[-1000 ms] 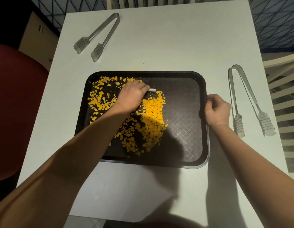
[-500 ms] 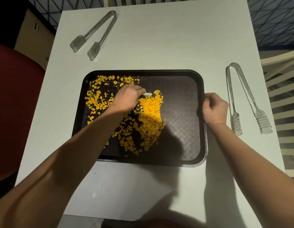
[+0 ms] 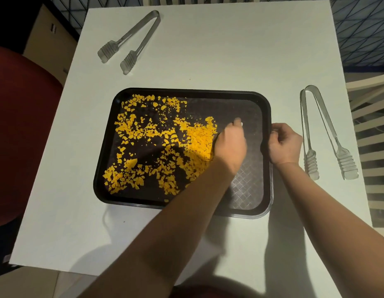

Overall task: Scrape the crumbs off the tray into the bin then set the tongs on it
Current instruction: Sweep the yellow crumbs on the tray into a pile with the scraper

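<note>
My left hand [image 3: 229,145] is curling around a small white scraper [image 3: 241,124] on the right half of the black tray [image 3: 193,90], beside the heaped orange crumbs [image 3: 199,138], while my right hand [image 3: 283,143] is gripping the tray's right rim. I am judging the scraping half done; next I am needing to sweep crumbs leftward, though no bin is showing. Two clear tongs are lying on the white table [image 3: 229,44]: right tongs [image 3: 322,134], far-left tongs [image 3: 130,39].

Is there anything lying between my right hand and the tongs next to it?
No. The right hand grips the tray's right rim, and the nearest tongs lie just beyond it on bare table.
</note>
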A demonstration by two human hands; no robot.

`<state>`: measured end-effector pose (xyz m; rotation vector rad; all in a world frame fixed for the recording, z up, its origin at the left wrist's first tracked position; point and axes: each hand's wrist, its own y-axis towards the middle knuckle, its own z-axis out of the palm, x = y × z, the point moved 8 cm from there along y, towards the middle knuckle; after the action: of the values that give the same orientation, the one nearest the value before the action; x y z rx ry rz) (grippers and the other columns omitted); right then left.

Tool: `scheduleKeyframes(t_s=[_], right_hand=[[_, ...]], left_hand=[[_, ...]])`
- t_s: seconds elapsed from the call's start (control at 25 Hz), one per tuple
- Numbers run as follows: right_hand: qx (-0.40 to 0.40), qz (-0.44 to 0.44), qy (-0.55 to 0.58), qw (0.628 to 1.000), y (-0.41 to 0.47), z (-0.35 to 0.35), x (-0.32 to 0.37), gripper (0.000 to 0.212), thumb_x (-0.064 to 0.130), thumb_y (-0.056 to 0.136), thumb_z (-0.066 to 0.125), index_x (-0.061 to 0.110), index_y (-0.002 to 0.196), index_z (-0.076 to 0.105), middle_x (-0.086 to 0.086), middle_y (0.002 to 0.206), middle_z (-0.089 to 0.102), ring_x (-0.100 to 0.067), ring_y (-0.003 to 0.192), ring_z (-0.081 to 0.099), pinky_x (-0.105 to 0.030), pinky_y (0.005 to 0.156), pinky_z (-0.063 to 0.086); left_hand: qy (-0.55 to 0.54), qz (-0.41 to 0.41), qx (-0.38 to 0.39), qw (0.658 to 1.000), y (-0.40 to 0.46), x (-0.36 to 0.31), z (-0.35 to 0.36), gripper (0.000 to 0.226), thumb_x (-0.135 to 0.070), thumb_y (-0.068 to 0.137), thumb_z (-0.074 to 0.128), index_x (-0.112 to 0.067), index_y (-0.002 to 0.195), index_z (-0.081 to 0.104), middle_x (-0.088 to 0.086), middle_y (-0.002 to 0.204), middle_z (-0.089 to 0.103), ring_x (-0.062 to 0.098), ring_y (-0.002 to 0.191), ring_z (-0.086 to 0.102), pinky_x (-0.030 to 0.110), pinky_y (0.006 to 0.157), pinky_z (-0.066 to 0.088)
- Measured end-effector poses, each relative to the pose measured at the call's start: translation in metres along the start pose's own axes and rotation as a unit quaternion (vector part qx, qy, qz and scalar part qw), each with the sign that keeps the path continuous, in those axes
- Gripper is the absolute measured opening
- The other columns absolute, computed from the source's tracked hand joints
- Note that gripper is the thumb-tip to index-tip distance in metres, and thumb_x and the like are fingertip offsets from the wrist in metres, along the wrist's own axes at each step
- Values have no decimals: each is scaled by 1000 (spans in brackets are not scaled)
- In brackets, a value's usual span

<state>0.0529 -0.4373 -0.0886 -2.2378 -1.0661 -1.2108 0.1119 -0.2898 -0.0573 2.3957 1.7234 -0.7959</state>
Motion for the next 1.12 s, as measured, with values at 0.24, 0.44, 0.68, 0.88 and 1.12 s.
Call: scheduleKeyframes(t_s=[0.24,0.44,0.68,0.88,1.12], right_hand=[[-11,-2,-1,1000,0,-2,1,37,16,76,40,-2,95,66,-17,78,65,-23,64,54,-1,56,35],[-13,1,1,1000,0,-3,3,36,16,76,40,0,94,66,-10,75,61,-22,63,53,0,55,35],[-12,8,10,1000,0,-2,0,35,17,76,40,1,93,66,-9,72,60,-23,60,53,-4,55,37],[-10,11,3,1000,0,-2,-1,26,8,81,45,0,94,66,-14,75,65,-23,61,55,-9,54,38],[-8,21,2,1000,-1,-2,0,25,9,82,45,1,93,66,-16,75,65,-25,61,56,-24,63,44]], left_hand=[[0,-39,-34,999,12,15,-8,30,-4,95,40,-3,123,50,15,112,58,25,100,61,29,79,52],[-12,-122,-61,991,12,53,-34,30,-5,96,39,-3,123,51,14,115,57,25,103,60,30,81,50],[-22,-141,-93,985,2,61,-47,30,-9,94,39,-3,120,54,14,114,56,27,100,59,31,80,46],[-15,-36,-63,997,1,14,-22,32,-10,96,39,-3,125,51,13,117,55,26,103,59,30,84,48],[7,-58,-68,996,19,29,-25,31,-5,95,40,-2,124,51,15,116,56,26,102,60,30,82,49]])
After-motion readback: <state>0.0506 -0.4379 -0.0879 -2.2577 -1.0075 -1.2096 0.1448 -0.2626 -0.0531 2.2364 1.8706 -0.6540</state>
